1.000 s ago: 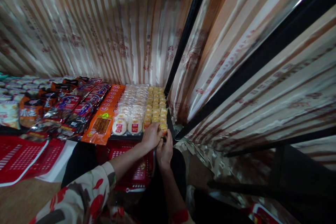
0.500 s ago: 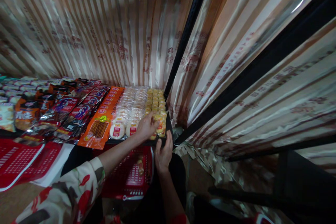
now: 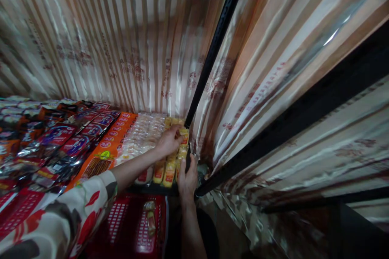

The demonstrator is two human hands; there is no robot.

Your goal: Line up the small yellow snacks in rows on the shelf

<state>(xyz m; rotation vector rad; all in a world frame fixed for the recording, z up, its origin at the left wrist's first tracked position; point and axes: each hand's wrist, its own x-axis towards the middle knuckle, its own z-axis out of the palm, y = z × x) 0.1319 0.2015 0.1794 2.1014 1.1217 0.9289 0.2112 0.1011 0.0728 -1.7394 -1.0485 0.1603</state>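
Two rows of yellow snack packets [image 3: 169, 172] lie at the right end of a black shelf [image 3: 152, 189]. My left hand [image 3: 169, 141], on an arm in a floral sleeve, reaches to the back of these rows. Its fingers are curled round a yellow packet [image 3: 184, 134] there. My right hand [image 3: 186, 178] is at the shelf's front right corner, its fingers closed round the shelf's black side edge [image 3: 187, 162] beside the yellow packets. Clear packets of round white cakes [image 3: 142, 135] lie just left of the yellow rows.
Orange snack packets [image 3: 106, 149] and dark foil packets [image 3: 57, 141] fill the shelf to the left. A red plastic basket [image 3: 127, 222] holding a packet sits below. A striped shiny curtain [image 3: 121, 40] hangs behind, and black frame bars [image 3: 219, 36] run close on the right.
My left hand has moved from the front of the yellow rows to their back. My right hand has risen to the shelf's side edge. The view has tilted upward.
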